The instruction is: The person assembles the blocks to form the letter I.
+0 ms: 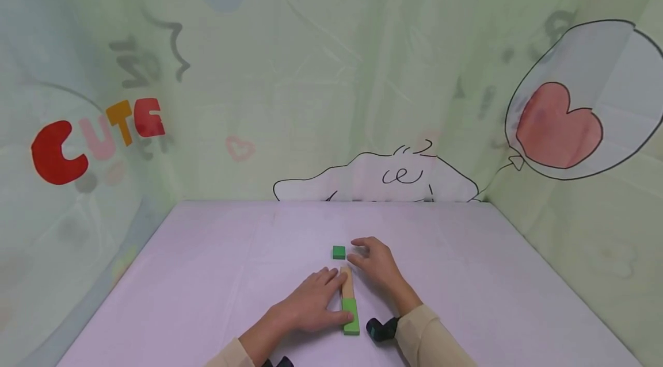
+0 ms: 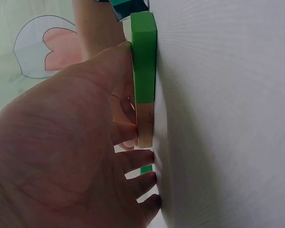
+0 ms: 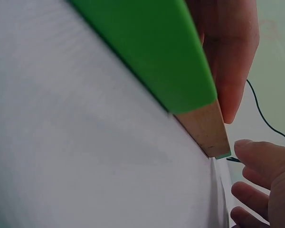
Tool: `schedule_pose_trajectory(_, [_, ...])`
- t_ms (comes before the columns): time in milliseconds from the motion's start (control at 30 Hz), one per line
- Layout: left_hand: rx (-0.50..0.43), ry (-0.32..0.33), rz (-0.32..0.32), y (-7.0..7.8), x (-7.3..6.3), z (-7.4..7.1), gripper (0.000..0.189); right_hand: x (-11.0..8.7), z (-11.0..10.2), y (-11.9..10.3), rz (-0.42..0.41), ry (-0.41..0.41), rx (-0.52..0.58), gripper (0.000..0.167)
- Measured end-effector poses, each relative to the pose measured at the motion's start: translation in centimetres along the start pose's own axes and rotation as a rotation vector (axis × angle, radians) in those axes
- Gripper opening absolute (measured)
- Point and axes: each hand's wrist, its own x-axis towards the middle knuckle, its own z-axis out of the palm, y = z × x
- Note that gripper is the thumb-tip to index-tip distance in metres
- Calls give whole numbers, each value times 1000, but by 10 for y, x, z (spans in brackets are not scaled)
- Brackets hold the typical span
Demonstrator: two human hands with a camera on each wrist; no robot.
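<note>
On the table, a long green block (image 1: pixel 351 325) and a plain wooden block (image 1: pixel 347 286) lie end to end in a line away from me. My left hand (image 1: pixel 313 302) rests beside them, its thumb over the green block and its index finger on the wooden one. The left wrist view shows the other fingers spread, their tips at the tabletop. A small green block (image 1: pixel 339 252) sits just past the wooden block's far end. To the right of that small block, my right hand (image 1: pixel 382 268) has its thumb and fingers apart with nothing between them.
A pale lilac cloth covers the table (image 1: pixel 233 263). Printed curtains (image 1: pixel 290 85) stand behind it and at both sides. A dark wrist device (image 1: pixel 382 329) is strapped on the right wrist, near the long green block.
</note>
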Motion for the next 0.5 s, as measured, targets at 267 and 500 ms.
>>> schedule_pose_trajectory(267, [10,8,12,-1,-1,0,89,2,3,-1,-1,-15,0,38])
schedule_pose_trajectory(500, [0,2,12,2,-3,-3,89,5,2,-1,-12,-26,-16,38])
